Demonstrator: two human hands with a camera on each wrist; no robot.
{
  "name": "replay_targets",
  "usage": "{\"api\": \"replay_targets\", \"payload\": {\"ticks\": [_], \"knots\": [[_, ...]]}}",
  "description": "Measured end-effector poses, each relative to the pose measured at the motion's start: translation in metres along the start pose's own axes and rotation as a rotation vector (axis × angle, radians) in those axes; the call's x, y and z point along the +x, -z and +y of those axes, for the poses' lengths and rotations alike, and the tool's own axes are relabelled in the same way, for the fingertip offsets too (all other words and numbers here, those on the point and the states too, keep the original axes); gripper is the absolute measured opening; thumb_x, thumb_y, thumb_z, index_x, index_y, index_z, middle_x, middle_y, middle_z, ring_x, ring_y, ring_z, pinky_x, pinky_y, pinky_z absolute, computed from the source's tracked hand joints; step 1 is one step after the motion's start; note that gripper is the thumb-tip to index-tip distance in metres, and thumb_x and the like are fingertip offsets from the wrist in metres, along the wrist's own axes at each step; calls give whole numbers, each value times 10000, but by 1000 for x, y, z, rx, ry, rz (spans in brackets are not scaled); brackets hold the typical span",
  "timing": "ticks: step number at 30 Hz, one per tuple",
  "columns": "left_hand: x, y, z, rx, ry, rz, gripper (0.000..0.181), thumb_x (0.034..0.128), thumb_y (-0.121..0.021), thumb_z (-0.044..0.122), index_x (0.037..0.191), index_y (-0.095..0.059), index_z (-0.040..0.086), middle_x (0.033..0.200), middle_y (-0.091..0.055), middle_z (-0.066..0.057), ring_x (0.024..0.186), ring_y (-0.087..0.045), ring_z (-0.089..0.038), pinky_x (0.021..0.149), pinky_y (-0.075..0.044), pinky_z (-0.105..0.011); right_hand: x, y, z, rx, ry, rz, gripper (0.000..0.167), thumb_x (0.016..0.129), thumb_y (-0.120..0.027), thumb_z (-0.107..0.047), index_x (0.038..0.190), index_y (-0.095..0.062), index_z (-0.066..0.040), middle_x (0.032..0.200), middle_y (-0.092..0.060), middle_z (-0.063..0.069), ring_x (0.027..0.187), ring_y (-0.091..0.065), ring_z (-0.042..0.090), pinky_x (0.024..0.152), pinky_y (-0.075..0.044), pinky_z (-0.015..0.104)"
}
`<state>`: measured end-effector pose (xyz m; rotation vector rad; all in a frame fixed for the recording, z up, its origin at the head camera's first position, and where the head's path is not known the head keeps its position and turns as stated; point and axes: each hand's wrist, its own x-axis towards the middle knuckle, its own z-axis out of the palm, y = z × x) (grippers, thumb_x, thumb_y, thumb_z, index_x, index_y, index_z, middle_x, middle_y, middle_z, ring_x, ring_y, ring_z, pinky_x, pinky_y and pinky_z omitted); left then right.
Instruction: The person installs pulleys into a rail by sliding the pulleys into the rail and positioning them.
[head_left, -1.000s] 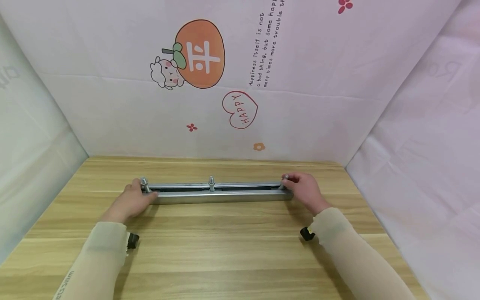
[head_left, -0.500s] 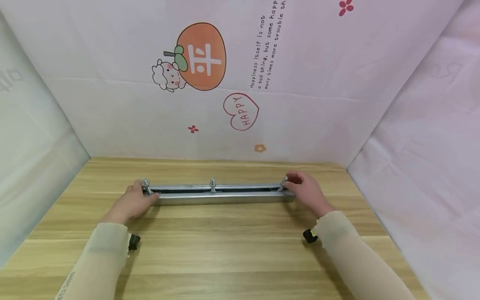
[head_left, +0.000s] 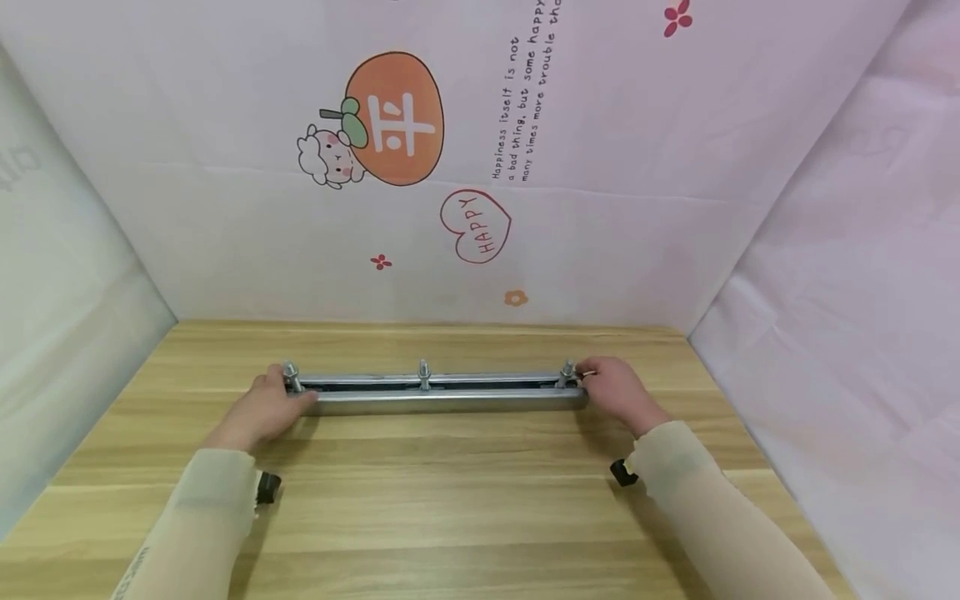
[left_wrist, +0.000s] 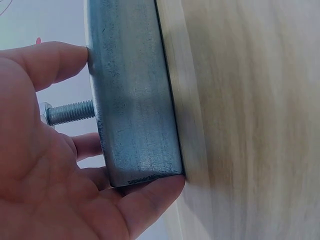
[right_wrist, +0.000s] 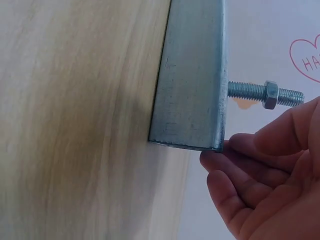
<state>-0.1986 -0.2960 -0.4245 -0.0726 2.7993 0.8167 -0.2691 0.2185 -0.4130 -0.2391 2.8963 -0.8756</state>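
Observation:
A grey metal strut channel (head_left: 450, 403) lies on the wooden table, slot upward, with three threaded bolts standing in it: a left bolt (head_left: 292, 377), a middle bolt (head_left: 424, 374) and a right bolt (head_left: 566, 374). My left hand (head_left: 262, 407) grips the channel's left end, thumb on the near top edge and other fingers at the end and behind. In the right wrist view, my right hand (right_wrist: 280, 175) has loosely bent fingers touching the channel's right end. Its thumb is apart from the right bolt, which carries a hex nut (right_wrist: 270, 95).
The wooden table (head_left: 450, 500) runs back to a printed white cloth wall (head_left: 600, 250). Cloth walls also rise at left and right. Black wrist cameras, such as the right one (head_left: 622, 472), hang below the sleeves.
My right thumb and fingers have come off the right bolt and moved to the channel's end. The right bolt now leans less. My left hand keeps its place on the channel.

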Motion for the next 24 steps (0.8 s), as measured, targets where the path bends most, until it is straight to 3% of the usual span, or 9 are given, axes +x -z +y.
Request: {"api": "replay_targets", "payload": {"ticks": [8,14,18,24], "knots": [[2,-3,-5,3,-7,4,952,999,-505,497,1459,-61,-208,1375,-227,-503,1205,-361,-652,952,-356,-706,-5,-4,2,-41,1,6,357,933,-449,-10,1210,-659,72,1225,-640,215,1104,-571,343,888,-466,489],[2,-6,-5,-15,1,26,923,996,-522,469,1434,-97,-224,1323,-279,-497,1176,-394,-641,942,-376,-688,-9,-5,2,-104,61,13,350,955,-413,20,1201,-648,98,1192,-648,238,1136,-580,406,925,-463,539],[-1,-11,-4,-37,4,43,915,1014,-490,471,1447,-75,-220,1374,-207,-507,1237,-310,-655,995,-318,-695,-17,-8,1,-168,81,26,345,992,-449,-28,1285,-591,87,1259,-609,250,1192,-548,431,970,-436,572],[-12,-15,-3,-38,27,61,991,1023,-384,583,1494,73,-160,1472,39,-492,1318,-59,-679,1048,-147,-726,-33,-10,-5,-288,113,59,482,1008,-492,-149,1426,-444,86,1446,-418,313,1312,-410,482,1041,-345,618]]}}
